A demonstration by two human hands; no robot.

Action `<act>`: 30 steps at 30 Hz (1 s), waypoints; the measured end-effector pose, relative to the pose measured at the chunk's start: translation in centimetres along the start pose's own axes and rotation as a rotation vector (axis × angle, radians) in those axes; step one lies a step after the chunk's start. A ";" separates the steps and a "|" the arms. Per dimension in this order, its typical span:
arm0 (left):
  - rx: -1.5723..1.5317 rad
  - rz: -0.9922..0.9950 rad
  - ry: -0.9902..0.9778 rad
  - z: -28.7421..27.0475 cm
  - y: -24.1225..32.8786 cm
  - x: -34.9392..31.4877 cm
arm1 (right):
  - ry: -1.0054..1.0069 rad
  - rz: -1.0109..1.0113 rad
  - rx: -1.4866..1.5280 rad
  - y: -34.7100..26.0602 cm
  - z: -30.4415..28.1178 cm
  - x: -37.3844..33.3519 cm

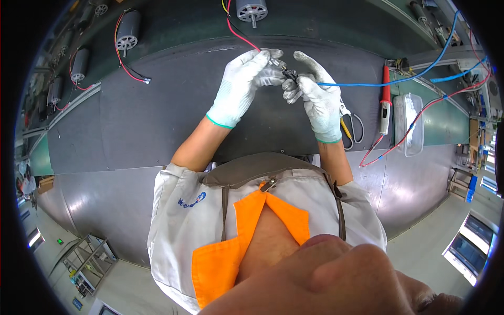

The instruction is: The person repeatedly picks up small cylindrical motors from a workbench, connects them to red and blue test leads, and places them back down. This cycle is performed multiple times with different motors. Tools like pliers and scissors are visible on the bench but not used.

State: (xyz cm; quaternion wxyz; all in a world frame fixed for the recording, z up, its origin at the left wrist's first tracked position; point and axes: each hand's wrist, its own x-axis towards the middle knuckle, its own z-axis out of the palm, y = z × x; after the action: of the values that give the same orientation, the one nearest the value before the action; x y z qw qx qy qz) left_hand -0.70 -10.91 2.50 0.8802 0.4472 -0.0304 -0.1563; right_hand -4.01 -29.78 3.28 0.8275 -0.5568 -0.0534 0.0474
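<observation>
Both my hands wear white gloves with green cuffs and are raised over the dark mat. My left hand [244, 76] pinches the end of a red wire [238, 32], which runs up to a grey cylindrical motor [251, 10]. A small pale connector [273, 62] shows at those fingertips. In my right hand [319, 94] is a dark clip [290, 75] on a blue cable [373, 84]; its jaws point at the connector. Whether clip and connector touch, I cannot tell. The cable leads off to the right.
Right of my hands lie scissors [359, 128], a yellow-handled tool [346, 129], a red-and-white probe [386, 102] with a red cable [415, 123], and a clear plastic box [418, 134]. Further motors [128, 30] with loose wires [122, 62] stand at the far left.
</observation>
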 end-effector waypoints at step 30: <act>-0.224 -0.033 0.173 -1.9 -3.8 1.5 | -0.052 -0.143 -0.867 -1.2 -5.4 0.2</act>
State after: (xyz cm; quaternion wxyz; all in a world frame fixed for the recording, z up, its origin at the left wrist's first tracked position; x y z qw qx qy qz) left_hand 0.12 -12.01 -1.78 0.9212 0.3583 0.0706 -0.1342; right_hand -3.07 -35.18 2.36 0.5169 -0.8462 -0.1275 -0.0230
